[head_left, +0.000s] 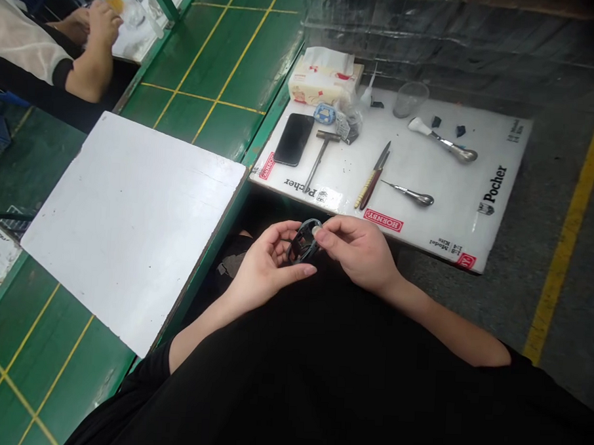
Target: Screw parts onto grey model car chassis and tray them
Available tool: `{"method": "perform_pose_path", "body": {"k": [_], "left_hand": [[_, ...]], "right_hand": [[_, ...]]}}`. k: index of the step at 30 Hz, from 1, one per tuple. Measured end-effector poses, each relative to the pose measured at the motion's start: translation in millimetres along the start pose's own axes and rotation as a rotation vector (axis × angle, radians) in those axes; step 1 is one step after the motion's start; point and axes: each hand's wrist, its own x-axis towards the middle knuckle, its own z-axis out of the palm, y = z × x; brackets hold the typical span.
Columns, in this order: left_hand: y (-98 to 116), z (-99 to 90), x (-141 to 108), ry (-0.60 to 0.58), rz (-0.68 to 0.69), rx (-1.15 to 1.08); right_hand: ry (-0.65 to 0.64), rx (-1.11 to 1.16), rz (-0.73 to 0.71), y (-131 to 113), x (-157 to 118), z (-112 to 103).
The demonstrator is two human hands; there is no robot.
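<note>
A small dark rounded plastic frame [304, 244] is held in front of my body, just off the near edge of the white work board. My left hand [268, 259] is closed around its left side, with the thumb along the lower edge. At its upper right rim, my right hand [359, 250] pinches with thumb and index finger. Whether a smaller piece sits between those fingertips is too small to tell. Beyond my hands lie a knife [372, 180] with a wrapped handle, a thin metal pick [409, 193] and a small hammer [322, 157].
The white board [444, 222] also carries a phone [294, 139], a tissue pack [325, 79], a clear cup [410, 99], a white-tipped tool [443, 141] and dark scraps. Left is a white sheet [139, 222] on a green bench [205, 67]. Another person's hands [99, 25] work at upper left.
</note>
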Motion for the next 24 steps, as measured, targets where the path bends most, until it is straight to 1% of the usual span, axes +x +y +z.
{"method": "perform_pose_path", "body": {"k": [3, 5, 7, 9, 10, 12, 15, 18, 22, 24], "left_hand": [[-1, -0.6, -3, 0.059, 0.057, 0.139], [2, -3.9, -7, 0.077, 0.186, 0.305], [9, -8.1, -12, 0.073, 0.391, 0.585], [17, -11.3, -16, 0.019, 0.579, 0.843], [20, -12.0, -18, -0.019, 0.647, 0.925], [27, -12.0, -19, -0.081, 0.729, 0.992], [32, -10.3, -18, -0.123, 0.767, 1.007], [33, -10.1, -17, -0.145, 0.758, 1.02], [34, -12.0, -18, -0.171, 0.725, 0.996], [35, -12.8, -19, -0.185, 0.7, 0.977]], "right_hand": [[0.004, -0.127, -0.061, 2, -3, -3], [-0.034, -0.247, -0.156, 4, -3, -10], [-0.098, -0.416, -0.321, 3, -4, -18], [-0.157, -0.616, -0.527, 0, -4, -25], [-0.176, -0.716, -0.621, -2, -4, -27], [-0.193, -0.879, -0.756, -7, -4, -31], [-0.2, -1.026, -0.839, -13, -2, -35], [-0.221, -1.101, -0.9, -18, 1, -38], [-0.251, -1.113, -0.976, -21, 3, -38], [-0.296, -1.09, -0.972, -22, 4, -36]]}}
